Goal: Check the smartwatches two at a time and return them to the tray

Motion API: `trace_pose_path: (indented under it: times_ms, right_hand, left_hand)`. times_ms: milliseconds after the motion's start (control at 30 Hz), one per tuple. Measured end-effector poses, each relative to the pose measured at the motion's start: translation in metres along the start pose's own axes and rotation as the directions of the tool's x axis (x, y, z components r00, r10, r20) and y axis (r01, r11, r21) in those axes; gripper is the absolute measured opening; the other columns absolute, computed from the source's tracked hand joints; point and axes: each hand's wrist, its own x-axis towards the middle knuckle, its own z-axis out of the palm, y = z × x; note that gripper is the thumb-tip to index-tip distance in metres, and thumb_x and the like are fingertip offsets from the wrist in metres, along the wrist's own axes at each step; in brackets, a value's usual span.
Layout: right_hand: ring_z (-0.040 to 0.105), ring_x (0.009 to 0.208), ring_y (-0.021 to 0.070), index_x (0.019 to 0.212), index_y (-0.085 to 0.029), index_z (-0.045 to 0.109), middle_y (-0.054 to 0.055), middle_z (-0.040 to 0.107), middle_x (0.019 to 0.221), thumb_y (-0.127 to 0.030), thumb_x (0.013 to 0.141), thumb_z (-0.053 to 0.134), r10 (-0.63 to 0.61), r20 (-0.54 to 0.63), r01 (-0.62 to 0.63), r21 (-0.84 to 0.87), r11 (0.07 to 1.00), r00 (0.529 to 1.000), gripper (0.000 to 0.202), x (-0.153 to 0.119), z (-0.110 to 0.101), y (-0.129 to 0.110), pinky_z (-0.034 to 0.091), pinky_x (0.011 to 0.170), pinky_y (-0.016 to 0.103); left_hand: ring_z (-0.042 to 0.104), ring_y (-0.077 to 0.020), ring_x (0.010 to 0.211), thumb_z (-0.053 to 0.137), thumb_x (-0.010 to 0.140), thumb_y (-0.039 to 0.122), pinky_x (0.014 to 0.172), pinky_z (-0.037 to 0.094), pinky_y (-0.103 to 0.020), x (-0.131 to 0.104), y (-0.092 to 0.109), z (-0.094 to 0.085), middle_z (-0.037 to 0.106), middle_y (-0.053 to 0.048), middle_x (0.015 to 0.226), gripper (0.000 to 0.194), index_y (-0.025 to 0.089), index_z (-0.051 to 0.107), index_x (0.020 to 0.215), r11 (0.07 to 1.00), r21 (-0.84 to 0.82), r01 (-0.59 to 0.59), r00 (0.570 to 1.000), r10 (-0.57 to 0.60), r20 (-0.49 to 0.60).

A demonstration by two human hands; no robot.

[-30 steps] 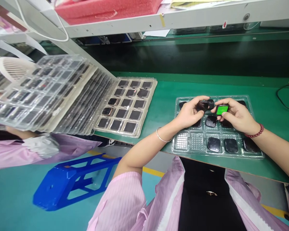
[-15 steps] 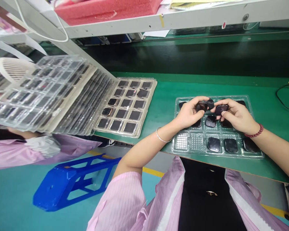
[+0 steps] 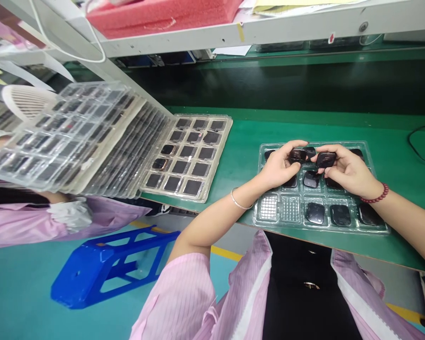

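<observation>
Left hand point(image 3: 279, 166) and right hand point(image 3: 351, 173) each clamp a dark device point(image 3: 326, 159); sticker point(image 3: 332, 38) shows a red arrow.

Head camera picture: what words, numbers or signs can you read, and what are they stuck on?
No words or numbers can be read.
A red arrow pointing up, on the white sticker on the shelf edge.
A tiny red-and-white mark in the flat tray: too small to read.
Dark gadget in the left hand, black gadget in the right hand: no readable text.
</observation>
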Motion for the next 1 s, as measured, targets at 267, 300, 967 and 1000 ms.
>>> trace_pose_path:
  times_ms: [267,300,967,1000]
  right_hand:
    - [0.071,0.088,0.0202,0.138,-0.034,0.051,0.006,0.062,0.132,-0.024,0.083,0.077,-0.005,-0.037,0.008,0.078,0.997,0.999,0.061,-0.001,-0.001,0.005,0.064,0.074,0.034]
    - [0.071,0.084,0.0193,0.137,-0.034,0.052,0.006,0.062,0.131,-0.025,0.083,0.077,-0.006,-0.068,0.012,0.084,0.996,0.998,0.060,-0.001,-0.001,0.004,0.064,0.072,0.033]
    - [0.074,0.079,0.0216,0.118,-0.028,0.069,0.007,0.074,0.113,-0.056,0.093,0.059,0.310,0.057,-0.307,0.390,0.868,0.949,0.039,0.010,-0.027,0.004,0.065,0.063,0.033]
    - [0.073,0.075,0.0231,0.115,-0.026,0.071,0.009,0.075,0.109,-0.063,0.095,0.050,0.325,0.086,-0.332,0.389,0.859,0.942,0.047,0.011,-0.028,0.004,0.064,0.059,0.036]
  left_hand:
    - [0.067,-0.0225,0.104,0.075,0.080,0.032,0.079,0.056,-0.031,0.003,-0.002,-0.002,0.067,-0.009,0.119,0.063,0.024,0.049,0.136,0.986,-0.160,0.054,0.998,-0.048,0.038]
    - [0.067,-0.0218,0.102,0.078,0.078,0.035,0.079,0.056,-0.030,0.004,-0.002,-0.004,0.067,-0.009,0.118,0.069,0.024,0.047,0.139,0.972,-0.221,0.077,0.996,-0.065,0.061]
    - [0.074,-0.0214,0.087,0.029,0.098,0.072,0.064,0.055,-0.027,0.015,0.015,-0.019,0.071,-0.018,0.117,0.073,0.012,0.063,0.122,0.683,-0.564,0.463,0.886,-0.353,0.300]
    - [0.074,-0.0222,0.086,0.028,0.097,0.073,0.064,0.055,-0.029,0.015,0.016,-0.019,0.072,-0.019,0.115,0.075,0.011,0.063,0.122,0.689,-0.556,0.465,0.885,-0.356,0.299]
